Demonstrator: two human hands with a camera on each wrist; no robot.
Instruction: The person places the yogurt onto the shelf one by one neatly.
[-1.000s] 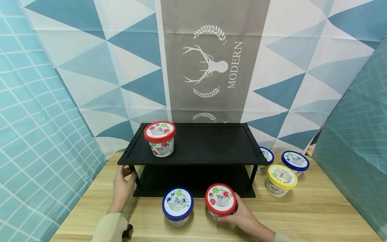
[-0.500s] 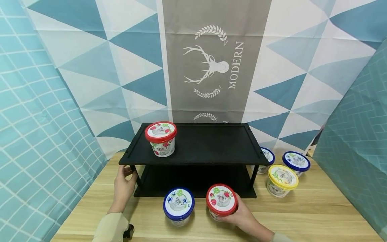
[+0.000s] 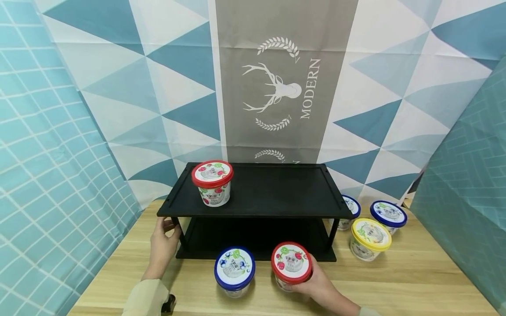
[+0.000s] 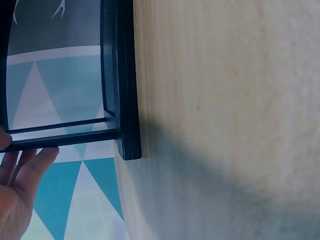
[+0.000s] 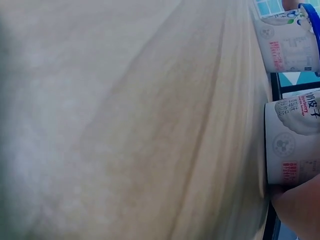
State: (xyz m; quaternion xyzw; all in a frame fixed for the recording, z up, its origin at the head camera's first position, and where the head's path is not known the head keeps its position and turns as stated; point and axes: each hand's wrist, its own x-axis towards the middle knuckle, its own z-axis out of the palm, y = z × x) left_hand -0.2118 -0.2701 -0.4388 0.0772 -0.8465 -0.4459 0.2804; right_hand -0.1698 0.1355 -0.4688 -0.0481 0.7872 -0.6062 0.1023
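Well, left hand [image 3: 163,245]: your fingers pinched the front left post [image 3: 178,231] of the black shelf [image 3: 276,188], near its top level, with a digit showing on either side of that post in your left wrist view.
Right hand [image 3: 314,283]: your fingers and thumb curled around the side of the red-lidded tub [image 3: 291,263].
Tub in your grasp: it was upright in front of the shelf's lower level, right of the middle, its printed lid facing up; you could not tell whether its base met the wooden table [image 3: 419,267].
Blue-lidded tub [image 3: 235,268]: it stood upright just left of the one you held, a gap between them.
Top level: a second red-lidded tub [image 3: 212,182] sat upright toward the left end.
Right of the shelf: you had a yellow-lidded tub [image 3: 370,237] on the table, with a blue-lidded one [image 3: 389,215] just behind it and another blue-lidded one [image 3: 349,208] partly hidden by the shelf's end.
Backdrop: behind the shelf hung a cloth [image 3: 272,92] with triangles, a deer head and the word MODERN.
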